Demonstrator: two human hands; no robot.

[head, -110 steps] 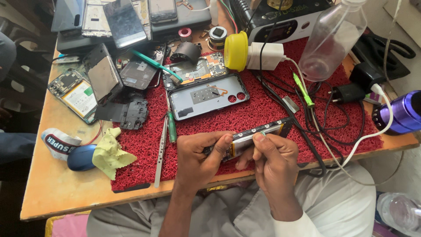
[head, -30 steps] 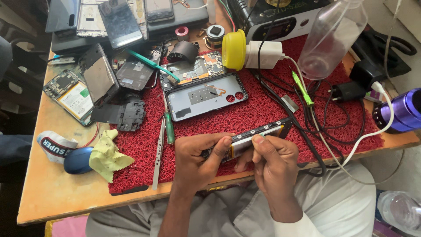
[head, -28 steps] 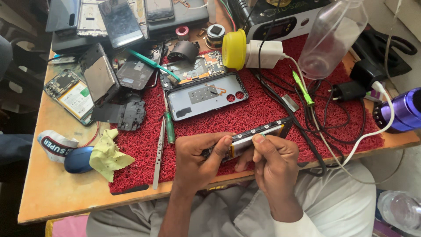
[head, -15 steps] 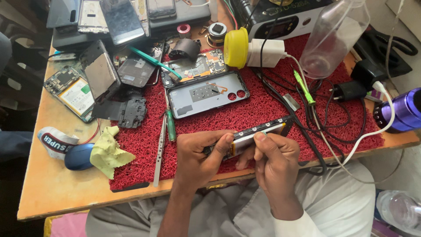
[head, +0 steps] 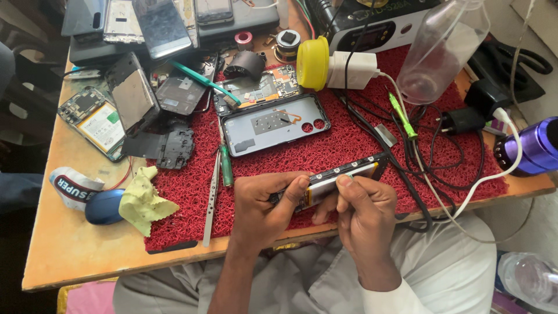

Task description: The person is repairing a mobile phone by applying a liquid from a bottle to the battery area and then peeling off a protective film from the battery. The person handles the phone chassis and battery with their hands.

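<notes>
I hold an opened phone body (head: 349, 174) on edge over the front of a red mat (head: 349, 139), its long side tilted up to the right. My left hand (head: 264, 203) grips its near end, thumb lying along the top edge. My right hand (head: 363, 206) pinches the middle of the edge with thumb and forefinger. A grey phone back cover (head: 273, 123) lies flat just beyond my hands. A green-handled screwdriver (head: 225, 168) and metal tweezers (head: 210, 197) lie to the left of my left hand.
Phone parts, a circuit board (head: 93, 119) and several screens crowd the table's far left. A yellow cloth (head: 142, 200) and blue object (head: 104, 206) lie at left. A yellow lid (head: 313, 63), white charger (head: 354, 70), clear bottle (head: 439, 52), black cables (head: 430, 145) and purple cylinder (head: 532, 148) fill the right.
Both hands keep their hold on the phone body; the fingers shift only slightly along its edge. The view has moved a little.
</notes>
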